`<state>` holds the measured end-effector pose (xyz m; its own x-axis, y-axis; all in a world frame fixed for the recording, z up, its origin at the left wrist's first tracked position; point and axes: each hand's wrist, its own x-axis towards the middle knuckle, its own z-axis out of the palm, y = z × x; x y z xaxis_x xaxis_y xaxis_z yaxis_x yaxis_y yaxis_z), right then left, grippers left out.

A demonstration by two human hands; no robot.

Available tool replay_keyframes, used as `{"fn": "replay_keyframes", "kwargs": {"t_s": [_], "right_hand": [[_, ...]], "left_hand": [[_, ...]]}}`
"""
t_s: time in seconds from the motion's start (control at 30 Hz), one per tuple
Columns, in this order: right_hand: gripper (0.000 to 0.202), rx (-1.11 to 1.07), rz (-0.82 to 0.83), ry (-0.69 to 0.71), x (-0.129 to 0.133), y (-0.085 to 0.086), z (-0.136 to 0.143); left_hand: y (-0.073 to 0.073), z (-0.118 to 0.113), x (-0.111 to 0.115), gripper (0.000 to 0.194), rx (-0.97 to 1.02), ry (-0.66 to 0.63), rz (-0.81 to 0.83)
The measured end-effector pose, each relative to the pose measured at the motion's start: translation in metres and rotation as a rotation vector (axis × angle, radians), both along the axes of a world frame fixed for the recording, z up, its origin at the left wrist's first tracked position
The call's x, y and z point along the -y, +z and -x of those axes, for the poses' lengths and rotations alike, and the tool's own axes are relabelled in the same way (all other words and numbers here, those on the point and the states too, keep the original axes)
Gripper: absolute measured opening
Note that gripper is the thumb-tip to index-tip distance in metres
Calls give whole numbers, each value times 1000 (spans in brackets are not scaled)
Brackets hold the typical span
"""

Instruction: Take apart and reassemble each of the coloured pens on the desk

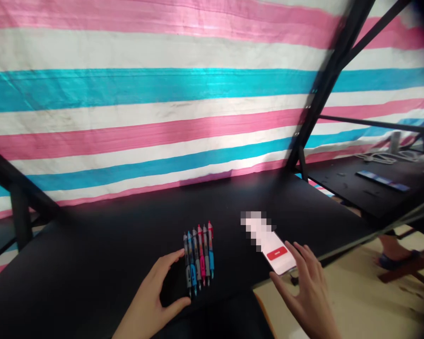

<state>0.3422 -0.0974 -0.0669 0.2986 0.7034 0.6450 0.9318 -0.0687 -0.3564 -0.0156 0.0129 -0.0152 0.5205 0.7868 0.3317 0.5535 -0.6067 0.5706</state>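
Several click pens [199,256] lie side by side in a row on the black tabletop [102,240], with grey, blue and pink grips towards me. My left hand [153,292] is at the row's left side, thumb and index finger spread. Its fingertips are at or very near the leftmost pen; whether they touch, I cannot tell. To the right lies a phone [271,249] with a lit pale screen and a red button; its far part is blurred out. My right hand [305,282] is at the phone's near end, fingers apart, with nothing gripped.
Behind the table hangs a pink, white and blue striped sheet [169,132]. Dark frame posts [320,103] slant up at both sides. Another black table [342,186] at right holds white cables [381,157] and a flat bluish item [383,181]. A person's foot [392,261] shows below.
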Motion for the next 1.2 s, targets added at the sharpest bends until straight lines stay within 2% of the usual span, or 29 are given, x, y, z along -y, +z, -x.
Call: {"fn": "replay_keyframes", "kwargs": {"t_s": [0.07,0.13,0.23,0.33,0.43,0.57,0.73,0.87,1.0,1.07,1.13,1.2], "right_hand": [[63,-33,-87,30,-3,11,13],[53,-81,-173,150,-11,25,33],[36,-184,-130,398,-35,47,69],[34,-168,-97,619,-67,64,100],[33,-79,-107,713,-97,69,118],[30,-67,-154,712,-116,63,121],[24,-229,-172,710,-119,59,113],[16,-503,-166,733,-113,59,109],[18,-925,-116,821,-99,54,101],[17,-873,-100,794,-93,56,97],[17,-644,-87,781,-91,63,97],[20,-448,-20,874,-94,72,101]], "left_hand": [[0,0,1,72,1,-2,21],[2,0,3,63,3,-9,32],[8,-2,3,49,-3,-20,28],[15,-5,-2,42,-58,-88,-8],[20,-7,-9,40,-157,-193,-72],[25,-6,-19,33,-225,-266,-155],[32,-7,-27,23,-236,-340,-203],[33,-13,-33,19,-294,-361,-220],[33,-15,-39,17,-362,-374,-369],[36,-13,-41,18,-370,-344,-428],[40,-12,-41,24,-370,-291,-471],[45,-15,-40,30,-383,-219,-525]]}}
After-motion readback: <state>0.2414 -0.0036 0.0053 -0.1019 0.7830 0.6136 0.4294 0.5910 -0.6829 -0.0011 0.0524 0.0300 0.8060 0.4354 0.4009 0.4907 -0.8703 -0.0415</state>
